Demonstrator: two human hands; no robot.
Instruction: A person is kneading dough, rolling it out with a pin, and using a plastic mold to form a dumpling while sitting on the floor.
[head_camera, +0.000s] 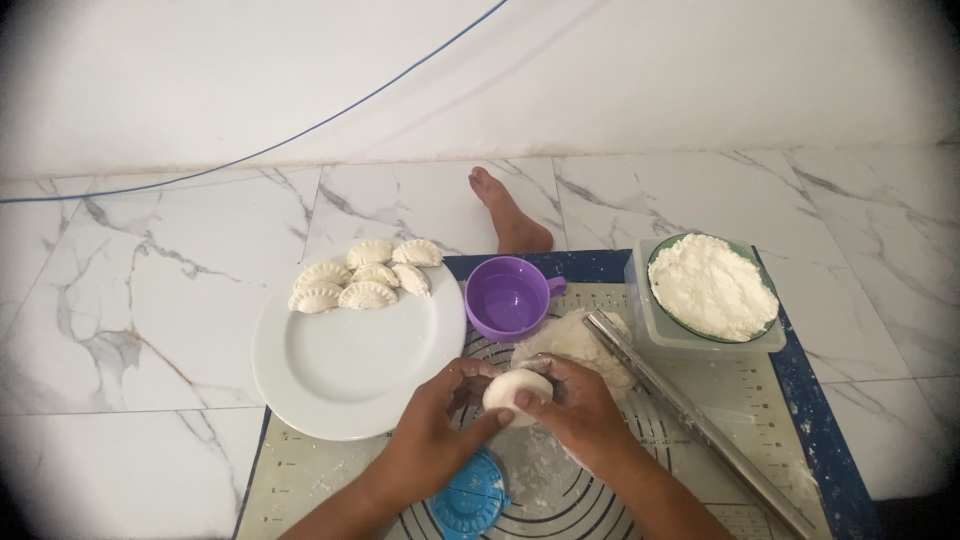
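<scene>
So from the head cam looking down, both hands are meeting over the middle of the baking mat (720, 400), working one small round of white dough (516, 390) between them. The left hand (440, 415) is curled under and around the near left side of it, fingers partly closed, thumb reaching up against the dough's lower edge. The right hand (575, 400) is cupped over the right side, fingers bent and pinched onto the edge, so it's a narrow grip from both, neither hand open wide. The dough sits just above the mat, held up in the fingers rather than lying flat. Just under the left wrist there's a blue dumpling press (468, 500) lying on the mat. Behind the hands is a floury lump of dough (580, 340), with a metal rolling pin (690, 415) running diagonally down to the right beside it. A purple cup (508, 297) sits just past that, a white plate (350, 370) with folded dumplings (365, 275) on its far edge is to the left, and a bowl of flour (712, 285) is on the right. Someone's bare foot (508, 212) rests on the marble floor beyond the mat.
</scene>
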